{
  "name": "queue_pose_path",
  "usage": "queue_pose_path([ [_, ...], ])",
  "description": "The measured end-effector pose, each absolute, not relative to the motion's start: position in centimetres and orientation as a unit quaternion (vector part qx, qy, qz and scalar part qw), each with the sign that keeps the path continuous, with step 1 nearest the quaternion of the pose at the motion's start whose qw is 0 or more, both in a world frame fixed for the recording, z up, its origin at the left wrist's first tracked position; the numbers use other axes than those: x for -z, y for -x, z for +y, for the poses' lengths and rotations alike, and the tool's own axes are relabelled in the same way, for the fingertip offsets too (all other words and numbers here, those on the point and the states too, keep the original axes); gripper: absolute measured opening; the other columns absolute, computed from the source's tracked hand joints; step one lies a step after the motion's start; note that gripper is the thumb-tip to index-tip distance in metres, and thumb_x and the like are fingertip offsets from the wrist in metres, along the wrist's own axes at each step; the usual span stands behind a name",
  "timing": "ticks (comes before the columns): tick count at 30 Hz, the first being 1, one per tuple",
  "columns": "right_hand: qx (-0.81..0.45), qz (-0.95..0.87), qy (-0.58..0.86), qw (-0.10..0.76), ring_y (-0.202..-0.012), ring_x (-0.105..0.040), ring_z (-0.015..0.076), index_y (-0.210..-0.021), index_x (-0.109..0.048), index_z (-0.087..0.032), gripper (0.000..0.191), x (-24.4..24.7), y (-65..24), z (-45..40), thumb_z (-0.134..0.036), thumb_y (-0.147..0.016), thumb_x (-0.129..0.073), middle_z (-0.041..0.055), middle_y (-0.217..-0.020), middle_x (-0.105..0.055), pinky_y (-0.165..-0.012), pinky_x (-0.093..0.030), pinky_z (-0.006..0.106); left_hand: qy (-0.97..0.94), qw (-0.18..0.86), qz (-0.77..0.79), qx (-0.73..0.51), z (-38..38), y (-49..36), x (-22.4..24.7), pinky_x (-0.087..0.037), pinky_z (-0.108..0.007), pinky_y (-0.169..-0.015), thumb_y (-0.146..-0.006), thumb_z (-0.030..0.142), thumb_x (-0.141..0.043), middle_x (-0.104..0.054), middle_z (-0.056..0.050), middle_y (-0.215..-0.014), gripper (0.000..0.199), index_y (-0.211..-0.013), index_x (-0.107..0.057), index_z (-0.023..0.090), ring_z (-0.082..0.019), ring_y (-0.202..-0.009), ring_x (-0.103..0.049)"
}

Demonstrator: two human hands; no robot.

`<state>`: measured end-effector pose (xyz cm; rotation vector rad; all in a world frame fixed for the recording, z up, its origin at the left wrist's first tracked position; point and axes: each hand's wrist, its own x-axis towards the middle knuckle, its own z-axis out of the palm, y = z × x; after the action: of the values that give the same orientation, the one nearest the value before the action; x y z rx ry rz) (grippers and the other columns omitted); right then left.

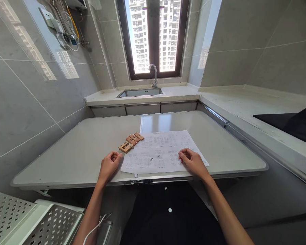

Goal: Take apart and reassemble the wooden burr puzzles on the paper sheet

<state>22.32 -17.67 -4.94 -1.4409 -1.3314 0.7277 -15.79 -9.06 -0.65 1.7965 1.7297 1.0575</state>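
Note:
On the folding table (66, 149), a printed paper sheet (165, 160) lies in front of me, covered with small diagrams and text. Several brown wooden pieces shaped like letters or digits (131, 139) form a slanting row at its upper left edge. My left hand (110, 165) rests on the table just left of the sheet, below the wooden pieces, fingers curled and nothing seen in them. On the sheet's right side lies my right hand (193, 162), its fingers bent in with no object showing. Two small dark marks (151, 159) are near the sheet's middle.
A sink (140, 92) with a tap (155, 75) is set in the white counter (178, 91) under the window. A black item (293, 124) lies on the right counter. At the lower left stands a perforated white rack (53, 224) beside a white cable (94, 228).

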Motion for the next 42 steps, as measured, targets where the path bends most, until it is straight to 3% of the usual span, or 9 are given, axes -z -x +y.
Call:
queue_pose_path([
  [42,-0.311,-0.543,0.598,0.501,-0.068,-0.065,0.0197,-0.089,-0.066,-0.023,0.031,4.78,-22.23,-17.78,-0.052,-0.094,-0.06,0.0032,-0.078,-0.071,-0.07,-0.05,0.032,-0.648,0.215,0.628,-0.373,-9.07,15.93,0.79,-0.038,-0.027,-0.064,-0.082,0.056,-0.062,-0.055,0.003,-0.066,0.036,-0.079,-0.062,0.02,-0.016,-0.065,-0.049],
])
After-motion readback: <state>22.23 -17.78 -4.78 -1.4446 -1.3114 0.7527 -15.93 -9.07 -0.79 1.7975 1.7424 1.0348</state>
